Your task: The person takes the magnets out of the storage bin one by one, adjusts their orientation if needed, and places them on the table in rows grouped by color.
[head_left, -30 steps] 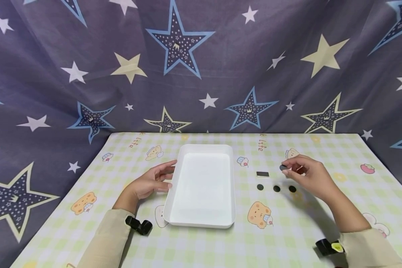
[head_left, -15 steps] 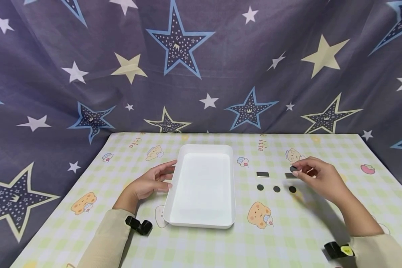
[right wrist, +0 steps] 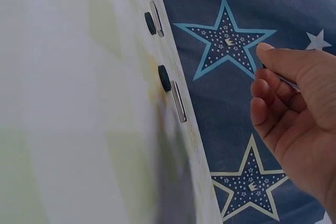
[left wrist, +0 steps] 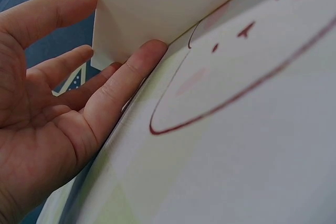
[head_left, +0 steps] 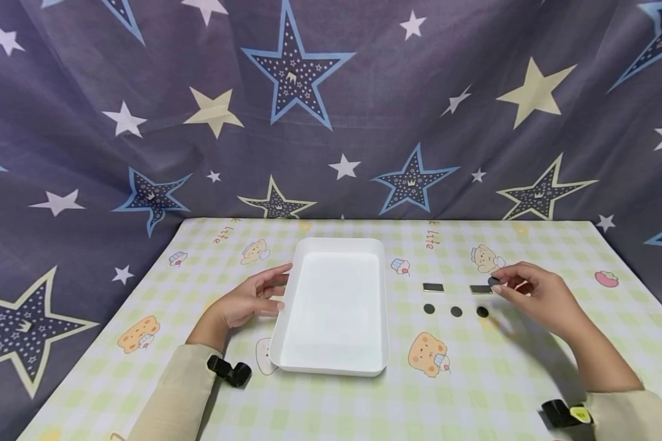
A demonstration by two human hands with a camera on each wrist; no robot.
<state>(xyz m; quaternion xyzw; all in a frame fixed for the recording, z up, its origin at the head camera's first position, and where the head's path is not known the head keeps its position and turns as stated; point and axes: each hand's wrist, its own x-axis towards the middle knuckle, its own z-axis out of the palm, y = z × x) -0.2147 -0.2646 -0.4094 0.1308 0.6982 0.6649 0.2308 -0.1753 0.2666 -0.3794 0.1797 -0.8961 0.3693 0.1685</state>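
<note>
A small dark round disc (head_left: 494, 281) is pinched between the thumb and fingertips of the right hand (head_left: 535, 295), held just above the table. The landmark here is a white rectangular tray (head_left: 287, 318) standing near the middle of a checked tablecloth (head_left: 331, 404) printed with cartoon bears.

The pinched disc is well to the right of the tray. Just beside it, on the tray's side, a small dark rectangular piece (head_left: 480, 289) lies flat on the cloth. A second dark rectangular piece (head_left: 433, 287) lies nearer the tray, in line with the first. In front of these, three dark round discs sit in a row: one (head_left: 429, 309) closest to the tray, one (head_left: 455, 312) in the middle, one (head_left: 482, 312) farthest from it. None of these touch the tray.

The left hand (head_left: 245, 300) rests against the tray's left wall, fingers straight and relaxed, holding nothing; the left wrist view shows the fingertips touching the white wall (left wrist: 157, 9).

Behind the table and the tray hangs a dark blue curtain (head_left: 331, 110) patterned with stars.
</note>
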